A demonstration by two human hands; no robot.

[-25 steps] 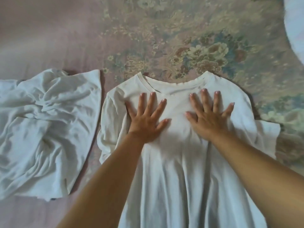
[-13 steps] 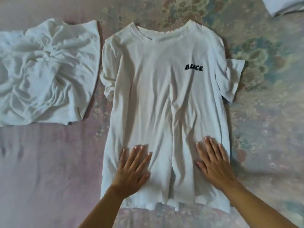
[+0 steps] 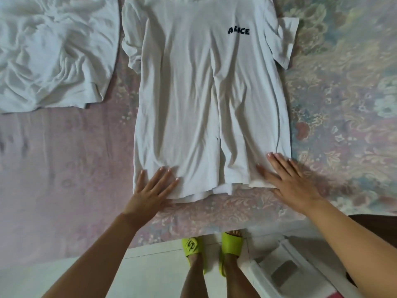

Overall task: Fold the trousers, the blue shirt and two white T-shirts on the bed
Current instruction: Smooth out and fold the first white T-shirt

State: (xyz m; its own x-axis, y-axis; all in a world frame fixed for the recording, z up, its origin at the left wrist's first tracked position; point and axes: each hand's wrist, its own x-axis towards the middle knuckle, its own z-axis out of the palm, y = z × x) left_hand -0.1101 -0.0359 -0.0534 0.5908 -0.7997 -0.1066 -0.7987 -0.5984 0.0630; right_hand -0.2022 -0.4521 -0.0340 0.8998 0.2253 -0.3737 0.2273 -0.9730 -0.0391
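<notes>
Soft, matt white cloth is seen in the spread T-shirt (image 3: 206, 100) and the crumpled T-shirt (image 3: 53, 52) at nine o'clock; the bed (image 3: 343, 104) is covered in faded floral fabric.

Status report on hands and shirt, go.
Left hand and right hand flat, open on hem of ALICE T-shirt. Shirt spread face up, not yet folded. Crumpled white shirt lies apart on its left; nothing in the way.
</notes>
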